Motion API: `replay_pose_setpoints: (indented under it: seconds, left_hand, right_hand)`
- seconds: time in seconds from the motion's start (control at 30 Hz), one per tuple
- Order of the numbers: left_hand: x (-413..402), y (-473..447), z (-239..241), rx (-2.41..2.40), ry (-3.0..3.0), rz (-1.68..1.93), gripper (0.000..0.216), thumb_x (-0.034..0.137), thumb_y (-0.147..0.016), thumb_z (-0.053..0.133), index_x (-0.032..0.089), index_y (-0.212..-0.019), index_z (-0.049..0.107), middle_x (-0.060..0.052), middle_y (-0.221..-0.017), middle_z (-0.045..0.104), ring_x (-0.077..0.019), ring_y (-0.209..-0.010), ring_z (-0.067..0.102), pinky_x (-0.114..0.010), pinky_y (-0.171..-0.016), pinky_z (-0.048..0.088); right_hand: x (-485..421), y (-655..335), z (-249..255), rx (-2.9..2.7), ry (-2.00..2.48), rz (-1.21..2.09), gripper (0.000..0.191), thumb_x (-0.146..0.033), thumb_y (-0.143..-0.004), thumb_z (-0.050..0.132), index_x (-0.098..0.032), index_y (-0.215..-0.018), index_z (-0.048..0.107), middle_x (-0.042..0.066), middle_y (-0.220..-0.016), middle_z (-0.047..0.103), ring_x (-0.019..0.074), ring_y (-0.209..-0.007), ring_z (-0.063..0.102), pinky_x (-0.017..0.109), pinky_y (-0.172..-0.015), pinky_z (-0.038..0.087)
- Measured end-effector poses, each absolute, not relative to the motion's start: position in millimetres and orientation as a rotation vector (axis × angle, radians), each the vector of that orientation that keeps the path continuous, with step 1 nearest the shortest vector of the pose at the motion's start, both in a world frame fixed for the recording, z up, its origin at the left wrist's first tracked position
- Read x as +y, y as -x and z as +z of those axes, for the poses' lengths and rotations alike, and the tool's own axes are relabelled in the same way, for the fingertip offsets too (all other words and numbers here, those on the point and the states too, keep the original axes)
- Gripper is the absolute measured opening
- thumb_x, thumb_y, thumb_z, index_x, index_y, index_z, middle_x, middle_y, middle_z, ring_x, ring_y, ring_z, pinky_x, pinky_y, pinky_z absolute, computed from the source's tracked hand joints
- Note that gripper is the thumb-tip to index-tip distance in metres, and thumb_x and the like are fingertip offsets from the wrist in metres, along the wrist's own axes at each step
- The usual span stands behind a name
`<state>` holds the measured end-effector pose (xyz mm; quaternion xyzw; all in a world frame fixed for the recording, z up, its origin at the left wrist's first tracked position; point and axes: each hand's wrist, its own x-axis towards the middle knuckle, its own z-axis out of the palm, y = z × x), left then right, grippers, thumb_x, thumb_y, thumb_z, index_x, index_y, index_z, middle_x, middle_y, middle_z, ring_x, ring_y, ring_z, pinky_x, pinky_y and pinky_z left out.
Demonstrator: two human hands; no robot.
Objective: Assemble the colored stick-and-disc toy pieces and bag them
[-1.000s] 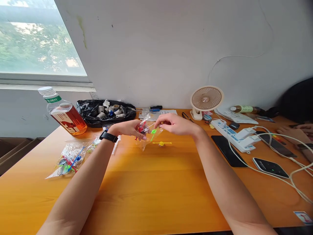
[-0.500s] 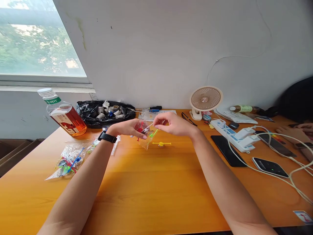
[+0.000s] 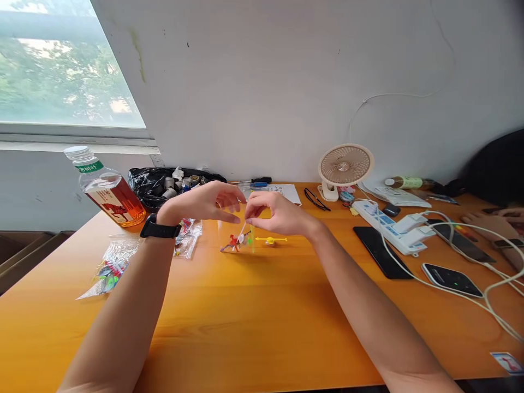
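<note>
A clear plastic bag with small red, white, green and purple plastic parts hangs below my hands, just over the table. My right hand is closed in a pinch at its upper edge, where a thin white strip shows. To the left, my left hand arches over the bag with thumb and fingers apart; its fingertips come close to my right hand. A yellow plastic piece with a long thin bar lies on the table right of the bag.
More clear bags of coloured parts lie at left, near a tilted-looking drink bottle. A black plastic bag, screwdriver, glasses and fan stand behind. Power strip, phones and cables fill the right, beside another person's hand.
My left hand has let the bag go and moved left and up, its fingers parting. My right hand has shifted slightly left. The bag now hangs lower, with its parts spread along its bottom.
</note>
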<state>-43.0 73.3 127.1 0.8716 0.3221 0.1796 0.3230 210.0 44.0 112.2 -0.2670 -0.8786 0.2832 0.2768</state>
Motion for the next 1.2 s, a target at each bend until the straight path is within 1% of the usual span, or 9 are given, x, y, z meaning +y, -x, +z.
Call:
replay_pose_setpoints:
  seconds: [0.2,0.27,0.33,0.4,0.47,0.63,0.77,1.07,1.2]
  left_hand:
    - [65,31,134,0.999,-2.521,0.28,0.025,0.016,-0.071,0.069,0.019,-0.095,0.075,0.0,-0.078,0.07,-0.0134,-0.067,0.061,-0.021,-0.058,0.043]
    - [64,30,135,1.03,-2.518,0.299,0.024,0.015,-0.072,0.063,0.019,-0.092,0.075,0.0,-0.076,0.071,-0.0136,-0.066,0.061,-0.021,-0.058,0.043]
    - [64,31,136,1.046,-2.481,0.316,0.023,0.017,-0.074,0.062,0.018,-0.093,0.075,-0.001,-0.078,0.073,-0.015,-0.069,0.065,-0.021,-0.059,0.046]
    - [65,34,135,1.069,-2.408,0.311,0.022,0.021,-0.079,0.062,0.018,-0.096,0.075,-0.002,-0.082,0.077,-0.0161,-0.071,0.069,-0.021,-0.061,0.049]
    - [67,37,135,1.093,-2.348,0.303,0.021,0.025,-0.085,0.061,0.018,-0.098,0.076,-0.003,-0.083,0.079,-0.0162,-0.071,0.072,-0.02,-0.061,0.051]
    - [69,41,135,1.129,-2.348,0.318,0.031,0.04,-0.096,0.059,0.018,-0.081,0.074,-0.005,-0.079,0.079,-0.0148,-0.065,0.072,-0.02,-0.056,0.049]
    - [68,40,135,1.11,-2.32,0.332,0.037,0.044,-0.099,0.057,0.018,-0.077,0.071,-0.005,-0.078,0.079,-0.0156,-0.067,0.074,-0.019,-0.057,0.051]
    - [68,37,135,1.117,-2.371,0.435,0.037,0.052,-0.097,0.063,0.019,-0.086,0.074,-0.001,-0.073,0.075,-0.0137,-0.058,0.072,-0.017,-0.049,0.045]
    - [68,33,133,1.167,-2.342,0.456,0.036,0.048,-0.097,0.063,0.017,-0.081,0.073,-0.002,-0.067,0.074,-0.0131,-0.055,0.07,-0.017,-0.046,0.044]
  right_hand:
    - [42,-210,116,-2.411,0.674,0.862,0.011,-0.011,-0.089,0.066,-0.019,-0.083,0.072,0.003,-0.095,0.067,0.0155,-0.086,0.064,0.03,-0.081,0.053]
    - [44,-212,116,-2.393,0.658,0.913,0.003,-0.02,-0.091,0.07,-0.02,-0.089,0.073,0.004,-0.101,0.067,0.0164,-0.09,0.065,0.03,-0.082,0.053]
    - [51,-216,113,-2.31,0.677,0.975,0.015,-0.031,-0.095,0.069,-0.022,-0.106,0.072,0.005,-0.115,0.068,0.0164,-0.093,0.065,0.03,-0.082,0.053]
    - [63,-224,105,-2.22,0.802,0.99,0.026,-0.039,-0.102,0.059,-0.022,-0.121,0.066,0.006,-0.124,0.067,0.0156,-0.09,0.065,0.029,-0.08,0.052]
    - [76,-234,93,-2.249,1.077,0.91,0.03,-0.04,-0.106,0.046,-0.019,-0.117,0.065,0.007,-0.115,0.069,0.0155,-0.083,0.064,0.029,-0.075,0.049]
    - [101,-258,58,-2.752,1.599,1.139,0.035,-0.048,-0.077,0.083,-0.018,-0.091,0.07,0.005,-0.093,0.074,0.0185,-0.079,0.065,0.027,-0.066,0.042]
    - [107,-265,48,-2.694,1.582,1.343,0.038,-0.051,-0.072,0.084,-0.018,-0.082,0.069,0.003,-0.075,0.072,0.0178,-0.072,0.065,0.026,-0.062,0.041]
    - [96,-288,98,-2.323,1.279,0.802,0.049,-0.062,-0.087,0.069,-0.015,-0.089,0.081,0.003,-0.071,0.066,0.0157,-0.065,0.055,0.028,-0.059,0.037]
    - [72,-282,128,-2.053,1.071,0.713,0.044,-0.06,-0.085,0.077,-0.016,-0.088,0.081,0.005,-0.076,0.068,0.0156,-0.067,0.053,0.029,-0.059,0.037]
